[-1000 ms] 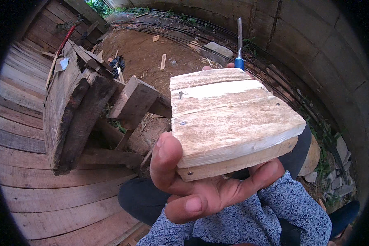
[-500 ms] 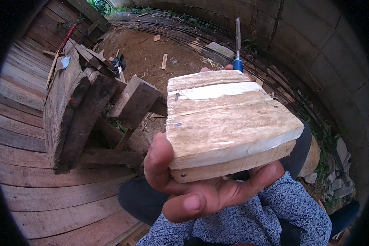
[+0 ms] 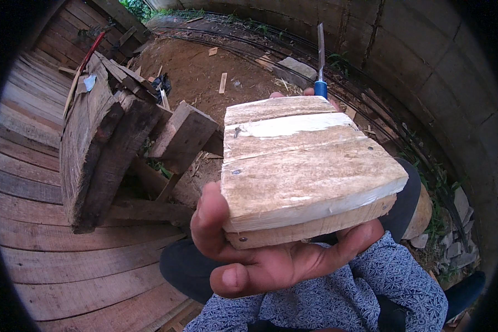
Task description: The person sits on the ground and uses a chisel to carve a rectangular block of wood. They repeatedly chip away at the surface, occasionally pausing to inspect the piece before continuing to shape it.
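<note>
A block of pale, rough boards [image 3: 310,171] nailed together is held up in front of me, its broad face tilted toward me. Nail heads and a whitish strip show on that face. My left hand [image 3: 282,265] supports it from below, one finger curled up along its left side. Behind the far edge, only a few fingertips of my right hand [image 3: 335,104] show; the block hides the rest. Beside those fingers a chisel [image 3: 321,61] stands upright, its blue handle low and its metal blade pointing up.
On the left stands a weathered wooden bench [image 3: 94,144] beside a plank wall [image 3: 33,243]. Bare soil [image 3: 188,61] with wood scraps lies ahead. Black rods run along the foot of a concrete wall [image 3: 426,72], with a grey block [image 3: 296,71] and stones on the right.
The block has shifted slightly left, and my left hand has moved with it. The chisel and the far fingertips are almost where they were.
</note>
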`<state>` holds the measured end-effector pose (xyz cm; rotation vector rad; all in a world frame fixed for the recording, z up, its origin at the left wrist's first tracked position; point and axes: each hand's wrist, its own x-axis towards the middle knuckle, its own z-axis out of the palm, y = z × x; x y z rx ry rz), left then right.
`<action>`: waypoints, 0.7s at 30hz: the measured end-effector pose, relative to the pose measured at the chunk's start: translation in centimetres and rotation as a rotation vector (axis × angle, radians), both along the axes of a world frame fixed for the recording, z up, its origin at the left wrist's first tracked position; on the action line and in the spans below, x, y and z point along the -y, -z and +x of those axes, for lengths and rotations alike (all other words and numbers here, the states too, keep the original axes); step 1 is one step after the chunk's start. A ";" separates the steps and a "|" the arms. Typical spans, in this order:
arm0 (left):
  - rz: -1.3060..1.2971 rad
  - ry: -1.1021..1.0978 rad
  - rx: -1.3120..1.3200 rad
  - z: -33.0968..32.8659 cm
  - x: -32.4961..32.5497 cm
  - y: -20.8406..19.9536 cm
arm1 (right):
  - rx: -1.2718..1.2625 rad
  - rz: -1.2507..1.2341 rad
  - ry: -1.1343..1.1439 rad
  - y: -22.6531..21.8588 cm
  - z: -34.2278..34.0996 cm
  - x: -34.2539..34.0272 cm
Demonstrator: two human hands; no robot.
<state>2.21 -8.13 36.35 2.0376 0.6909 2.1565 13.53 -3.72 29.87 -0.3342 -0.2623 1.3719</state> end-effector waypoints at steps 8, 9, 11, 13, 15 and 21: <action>-0.060 -0.095 -0.023 -0.5 0.6 -0.1 | -0.011 -0.009 -0.011 0.5 0.0 0.0; -0.074 -0.111 -0.022 -0.6 0.8 0.0 | -0.011 -0.009 -0.012 0.6 0.0 -0.1; -0.096 -0.135 -0.028 -0.8 0.9 -0.1 | -0.013 -0.011 -0.015 0.6 0.0 0.0; -0.120 -0.160 -0.044 -1.0 1.2 -0.3 | -0.017 -0.010 -0.017 0.7 0.1 -0.1; -0.121 -0.177 -0.078 -1.3 1.3 -0.4 | -0.023 -0.010 -0.018 0.9 0.1 -0.1; -0.117 -0.140 -0.060 -1.1 1.1 -0.4 | -0.048 -0.010 -0.029 1.4 0.1 -0.3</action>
